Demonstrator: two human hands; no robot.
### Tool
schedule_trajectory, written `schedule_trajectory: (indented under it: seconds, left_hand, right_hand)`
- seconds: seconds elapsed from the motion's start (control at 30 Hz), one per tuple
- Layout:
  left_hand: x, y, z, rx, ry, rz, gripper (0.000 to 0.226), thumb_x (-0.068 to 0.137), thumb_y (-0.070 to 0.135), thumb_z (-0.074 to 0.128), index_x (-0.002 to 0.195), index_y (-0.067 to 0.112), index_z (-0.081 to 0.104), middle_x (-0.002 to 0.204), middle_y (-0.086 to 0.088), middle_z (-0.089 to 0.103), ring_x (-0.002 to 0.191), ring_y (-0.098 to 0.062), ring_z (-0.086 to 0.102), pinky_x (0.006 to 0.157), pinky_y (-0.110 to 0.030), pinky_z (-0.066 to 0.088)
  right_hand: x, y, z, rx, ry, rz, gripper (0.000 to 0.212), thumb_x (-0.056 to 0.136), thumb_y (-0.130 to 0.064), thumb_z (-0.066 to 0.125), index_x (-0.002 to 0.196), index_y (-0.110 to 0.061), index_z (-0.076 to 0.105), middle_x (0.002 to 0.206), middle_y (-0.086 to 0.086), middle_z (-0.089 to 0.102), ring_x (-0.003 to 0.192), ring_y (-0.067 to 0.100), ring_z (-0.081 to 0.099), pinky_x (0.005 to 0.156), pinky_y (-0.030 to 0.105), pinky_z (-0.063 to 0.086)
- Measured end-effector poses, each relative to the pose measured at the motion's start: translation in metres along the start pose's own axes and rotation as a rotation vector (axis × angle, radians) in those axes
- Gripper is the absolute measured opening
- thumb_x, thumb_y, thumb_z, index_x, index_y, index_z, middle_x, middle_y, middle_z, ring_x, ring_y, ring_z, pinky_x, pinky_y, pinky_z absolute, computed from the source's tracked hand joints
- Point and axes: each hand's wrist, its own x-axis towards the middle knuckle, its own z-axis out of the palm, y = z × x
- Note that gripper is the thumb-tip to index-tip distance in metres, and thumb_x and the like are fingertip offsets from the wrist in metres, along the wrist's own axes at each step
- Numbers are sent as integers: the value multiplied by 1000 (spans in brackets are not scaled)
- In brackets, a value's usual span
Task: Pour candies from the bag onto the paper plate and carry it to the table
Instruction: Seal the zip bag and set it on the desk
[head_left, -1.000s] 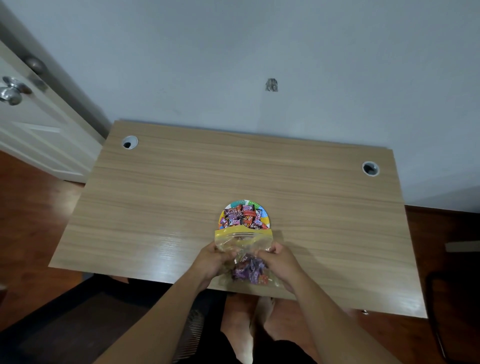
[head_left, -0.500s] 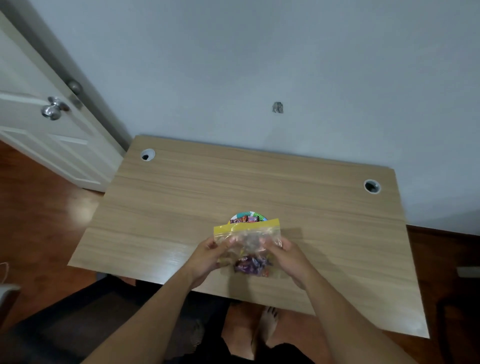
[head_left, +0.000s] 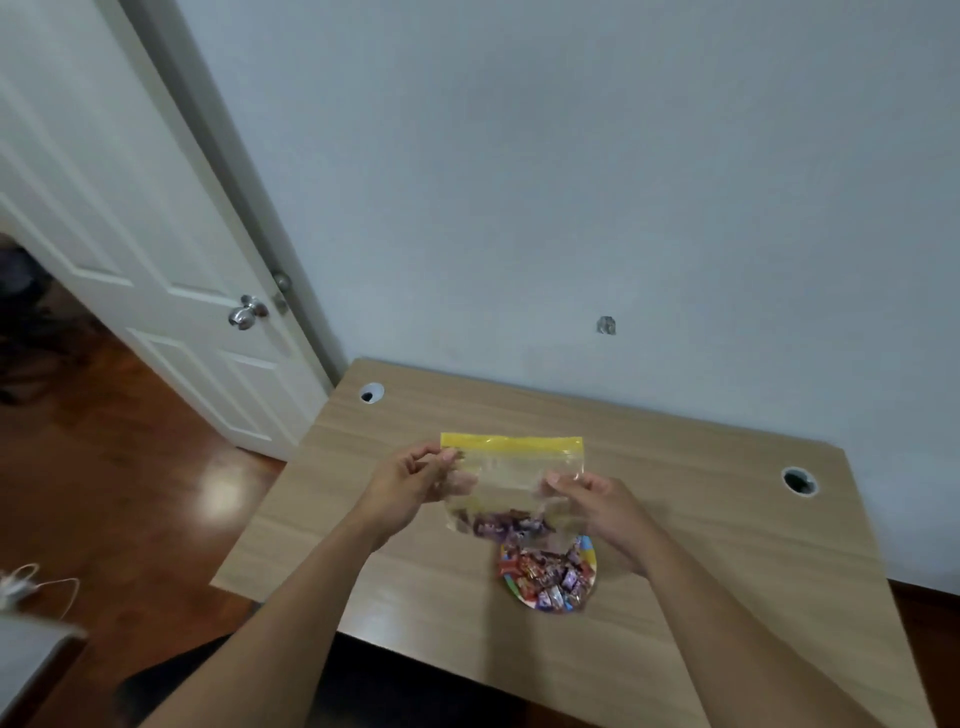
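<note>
A clear zip bag (head_left: 511, 480) with a yellow top strip hangs upright above the wooden table (head_left: 701, 519). My left hand (head_left: 410, 480) pinches its left edge and my right hand (head_left: 597, 504) pinches its right edge. A few purple-wrapped candies (head_left: 501, 525) lie in the bag's bottom. Right below the bag, near the table's front edge, sits a colourful paper plate (head_left: 587, 545) heaped with wrapped candies (head_left: 548, 574). The bag's lower edge hides part of the plate.
Two round cable holes (head_left: 371, 393) (head_left: 799, 480) sit near the table's back corners. A white door with a metal knob (head_left: 247, 312) stands at the left over a wooden floor. A white cable (head_left: 31, 584) lies at the lower left. A dark chair is below the table's front edge.
My hands have lifted the bag upright and spread it flat, mouth up. The head camera has tilted up and left, so the plate now appears below the bag.
</note>
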Motion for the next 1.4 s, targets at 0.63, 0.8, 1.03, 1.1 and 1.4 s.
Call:
schedule_trajectory:
  seconds: [0.63, 0.8, 1.03, 1.1, 1.4]
  left_hand:
    - [17, 33, -119, 359, 90, 295, 21, 98, 26, 75, 81, 16, 71, 78, -1, 79, 78, -23, 71, 82, -45, 57]
    - [7, 48, -138, 336, -14, 298, 11, 96, 28, 80, 98, 18, 85, 87, -8, 83, 90, -27, 77, 90, -43, 60]
    - [-2, 61, -159, 257, -43, 315, 3, 93, 20, 83, 93, 21, 86, 85, -20, 78, 78, -14, 65, 80, -30, 51]
    - [-4, 64, -164, 254, -68, 316, 2, 91, 15, 84, 93, 14, 86, 81, -12, 78, 79, -11, 67, 83, -25, 52]
    - [-11, 69, -183, 260, -31, 370, 13, 93, 20, 83, 96, 8, 84, 94, -18, 81, 86, -14, 71, 88, -35, 56]
  right_hand:
    - [-7, -67, 112, -141, 111, -171, 29, 95, -27, 81, 117, -8, 76, 112, 9, 85, 106, 27, 82, 91, 41, 57]
    - [-17, -88, 136, -466, 131, -309, 27, 81, -45, 92, 97, -26, 81, 83, -8, 79, 73, 1, 65, 69, 22, 45]
    - [-20, -109, 184, -698, 96, -359, 107, 63, -63, 97, 156, -42, 50, 149, -21, 56, 138, -1, 50, 116, 30, 42]
    - [-19, -115, 201, -703, 58, -381, 107, 64, -64, 96, 157, -40, 48, 151, -21, 54, 140, -3, 47, 117, 27, 39]
    - [9, -124, 252, -707, 138, -545, 25, 90, -46, 81, 88, -23, 72, 81, -3, 71, 70, 8, 56, 72, 37, 48]
